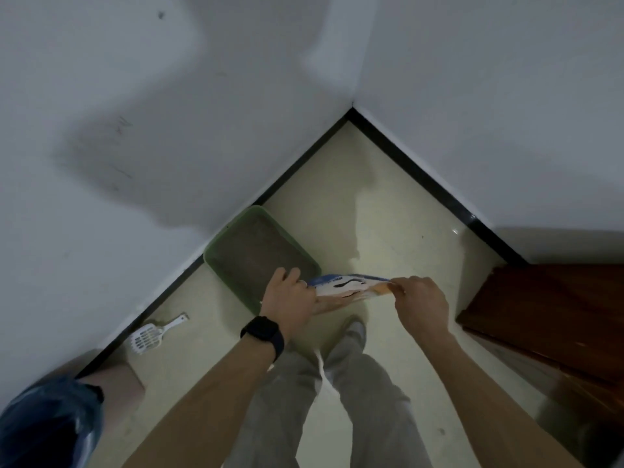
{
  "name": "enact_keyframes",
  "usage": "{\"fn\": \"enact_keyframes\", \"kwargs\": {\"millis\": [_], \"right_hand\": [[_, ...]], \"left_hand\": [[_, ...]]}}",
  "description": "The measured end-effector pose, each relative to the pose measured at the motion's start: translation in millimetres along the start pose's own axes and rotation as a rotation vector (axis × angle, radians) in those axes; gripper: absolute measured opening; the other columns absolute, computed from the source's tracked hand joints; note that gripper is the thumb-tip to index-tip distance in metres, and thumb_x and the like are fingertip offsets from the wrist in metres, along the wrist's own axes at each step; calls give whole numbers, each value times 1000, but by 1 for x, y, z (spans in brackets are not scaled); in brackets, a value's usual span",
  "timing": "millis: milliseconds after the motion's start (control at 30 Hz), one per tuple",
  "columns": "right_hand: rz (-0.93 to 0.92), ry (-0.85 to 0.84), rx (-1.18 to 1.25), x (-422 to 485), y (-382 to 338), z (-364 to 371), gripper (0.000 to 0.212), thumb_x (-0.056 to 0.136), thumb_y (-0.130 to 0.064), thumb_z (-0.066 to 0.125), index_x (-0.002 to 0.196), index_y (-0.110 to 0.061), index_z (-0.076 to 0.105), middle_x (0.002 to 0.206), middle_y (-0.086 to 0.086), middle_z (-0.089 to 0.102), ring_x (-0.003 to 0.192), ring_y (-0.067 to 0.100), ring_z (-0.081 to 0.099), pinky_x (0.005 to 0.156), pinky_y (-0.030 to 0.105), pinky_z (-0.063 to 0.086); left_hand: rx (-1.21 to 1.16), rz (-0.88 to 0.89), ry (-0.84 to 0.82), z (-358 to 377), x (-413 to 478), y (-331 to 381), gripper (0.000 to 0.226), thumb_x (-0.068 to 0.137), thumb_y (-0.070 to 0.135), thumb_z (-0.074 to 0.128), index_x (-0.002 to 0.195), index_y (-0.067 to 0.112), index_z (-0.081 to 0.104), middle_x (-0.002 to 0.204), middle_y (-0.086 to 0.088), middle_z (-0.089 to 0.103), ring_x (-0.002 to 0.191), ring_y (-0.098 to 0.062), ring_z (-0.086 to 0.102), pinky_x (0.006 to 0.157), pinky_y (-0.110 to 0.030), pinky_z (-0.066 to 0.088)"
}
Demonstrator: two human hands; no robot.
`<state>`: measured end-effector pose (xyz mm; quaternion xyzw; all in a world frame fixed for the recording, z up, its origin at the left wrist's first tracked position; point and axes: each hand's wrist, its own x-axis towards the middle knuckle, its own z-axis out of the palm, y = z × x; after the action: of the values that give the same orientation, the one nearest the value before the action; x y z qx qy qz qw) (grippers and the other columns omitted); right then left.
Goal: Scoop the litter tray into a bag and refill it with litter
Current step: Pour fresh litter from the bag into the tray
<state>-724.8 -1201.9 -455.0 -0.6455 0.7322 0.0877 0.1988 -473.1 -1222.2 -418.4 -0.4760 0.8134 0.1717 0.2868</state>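
Observation:
A green litter tray (216,256) with brownish-grey litter stands on the floor against the left wall. Just in front of it I hold a white, blue and orange litter bag (351,288) between both hands, above the floor. My left hand (290,295), with a black watch on the wrist, grips the bag's left end. My right hand (418,298) pinches its right end. A white slotted scoop (152,336) lies on the floor by the left wall, away from both hands.
A bin lined with a blue plastic bag (47,423) stands at the bottom left. A dark wooden door (547,319) is at the right. Black skirting runs along both walls into the corner. My legs in grey trousers (337,400) stand on the cream floor.

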Motion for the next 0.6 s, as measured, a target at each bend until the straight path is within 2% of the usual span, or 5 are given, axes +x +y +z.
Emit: {"fn": "enact_keyframes", "kwargs": {"millis": [133,200,300,467,600], "right_hand": [[-138,-44,-97,11,12,-15,13,86,-24,66,85,-32,76,65,-8,65,67,16,53,54,26,33],[-150,-35,-78,26,14,-18,15,86,-30,61,88,-35,75,70,-11,66,75,15,55,58,27,38],[-192,-47,-70,58,18,-23,13,88,-37,61,91,-38,73,69,-12,63,70,11,54,60,27,46],[-272,6,-35,145,33,-51,10,72,-23,75,75,-33,72,61,-10,62,67,18,56,55,24,33],[-325,-20,-60,223,51,-80,7,79,-23,69,77,-29,72,65,-6,64,73,21,58,61,26,31]], "left_hand": [[1,-11,30,-23,12,-13,33,102,40,40,105,18,65,101,-1,67,111,-24,46,94,-39,28],[-11,-42,12,-32,26,-19,29,101,38,43,103,20,64,101,-1,67,111,-24,46,94,-39,28],[-13,-71,-11,-46,47,-25,32,102,40,39,105,19,63,101,-2,67,111,-23,46,96,-39,29],[-64,-199,-52,-73,106,-26,21,101,26,43,100,21,63,98,-1,67,108,-23,49,93,-36,31],[-130,-285,-102,-100,165,-21,21,101,26,41,97,23,62,99,0,69,110,-22,52,100,-36,33]]}}
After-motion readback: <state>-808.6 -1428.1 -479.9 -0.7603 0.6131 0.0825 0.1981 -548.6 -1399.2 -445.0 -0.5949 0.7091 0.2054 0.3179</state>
